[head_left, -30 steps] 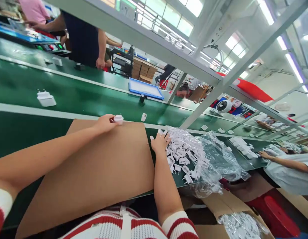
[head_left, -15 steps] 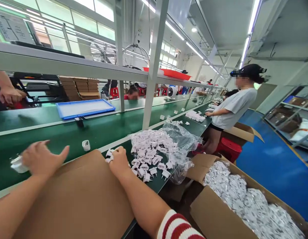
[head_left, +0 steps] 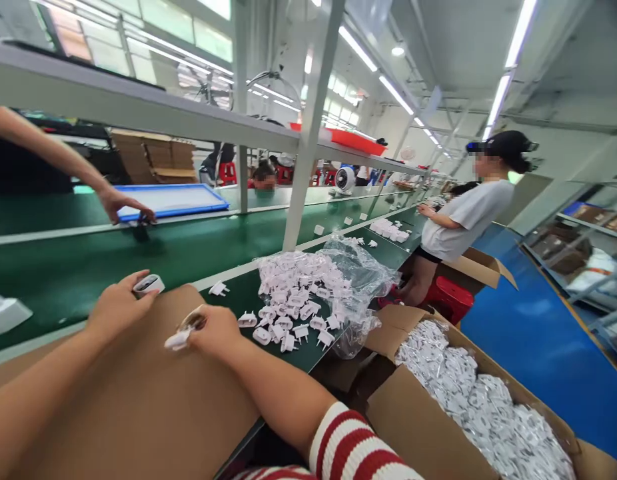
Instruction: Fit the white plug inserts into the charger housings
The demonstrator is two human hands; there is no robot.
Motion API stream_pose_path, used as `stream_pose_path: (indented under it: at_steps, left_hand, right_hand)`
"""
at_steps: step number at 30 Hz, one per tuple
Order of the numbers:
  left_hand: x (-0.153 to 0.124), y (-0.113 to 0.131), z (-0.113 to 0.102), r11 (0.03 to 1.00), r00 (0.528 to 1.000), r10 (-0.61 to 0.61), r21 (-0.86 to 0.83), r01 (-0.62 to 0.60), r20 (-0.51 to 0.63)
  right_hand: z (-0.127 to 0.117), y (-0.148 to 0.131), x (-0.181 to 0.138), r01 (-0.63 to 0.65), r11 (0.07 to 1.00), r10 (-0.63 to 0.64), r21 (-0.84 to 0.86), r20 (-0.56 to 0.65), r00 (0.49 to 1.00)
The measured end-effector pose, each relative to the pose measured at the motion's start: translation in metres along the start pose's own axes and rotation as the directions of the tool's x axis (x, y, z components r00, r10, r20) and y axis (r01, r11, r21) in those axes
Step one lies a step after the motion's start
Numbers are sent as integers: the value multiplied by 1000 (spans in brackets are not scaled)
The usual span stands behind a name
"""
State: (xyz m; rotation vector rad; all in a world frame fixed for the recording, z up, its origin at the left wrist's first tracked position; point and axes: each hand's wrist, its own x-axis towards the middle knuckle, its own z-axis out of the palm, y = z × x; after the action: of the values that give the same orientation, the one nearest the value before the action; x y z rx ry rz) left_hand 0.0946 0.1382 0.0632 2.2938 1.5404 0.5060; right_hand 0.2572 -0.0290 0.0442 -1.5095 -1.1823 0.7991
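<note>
Left of centre, the left hand [head_left: 116, 308] pinches a white plastic housing with a dark open end [head_left: 149, 285] between thumb and fingers, near the top edge of a flat brown cardboard sheet [head_left: 133, 407]. The right hand [head_left: 213, 331] grasps a small white plastic plug piece [head_left: 177, 340] over that sheet — too blurred to tell whether it holds a second. A loose pinch could let either slip. In the centre, pronged white plastic plug parts [head_left: 299, 333] lie close to the bench edge; a sweep of the right forearm could knock some off — so could a tug on the crumpled clear plastic bag [head_left: 361, 267].
</note>
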Motion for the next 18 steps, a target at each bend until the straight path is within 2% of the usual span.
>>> stream_pose_path:
  at_steps: [3,4,5,7,9,11,14,16,18]
  left_hand:
    - [-58,-12,-5,997,998,54,-63,-52,40]
    - [-79,-16,-4,994,997,54,-102,-48,59]
    - [-99,-20,-1,987,995,60,-154,-48,75]
    - [-135,-26,6,967,993,83,-247,-60,83]
    - [-162,-29,16,949,988,131,-300,-100,85]
    - [-179,-31,24,929,982,168,-346,-129,86]
    - [-189,-34,31,882,979,199,-441,-166,31]
    - [-189,-37,34,861,974,228,-470,-197,10]
    - [-187,-38,35,855,965,260,-469,-221,20]
  right_hand:
    - [12,15,1,-82,992,73,100,90,993]
    - [16,19,-1,-143,967,124,209,99,987]
    - [20,22,-3,-186,927,157,325,113,981]
    - [25,24,-9,-269,828,178,493,225,958]
    - [26,22,-15,-346,757,170,554,344,923]
    - [27,19,-22,-390,738,174,550,403,898]
    - [33,18,-32,-317,805,152,501,343,927]
    - [38,19,-37,-180,890,83,419,239,968]
    - [41,20,-43,-5,964,-40,265,165,985]
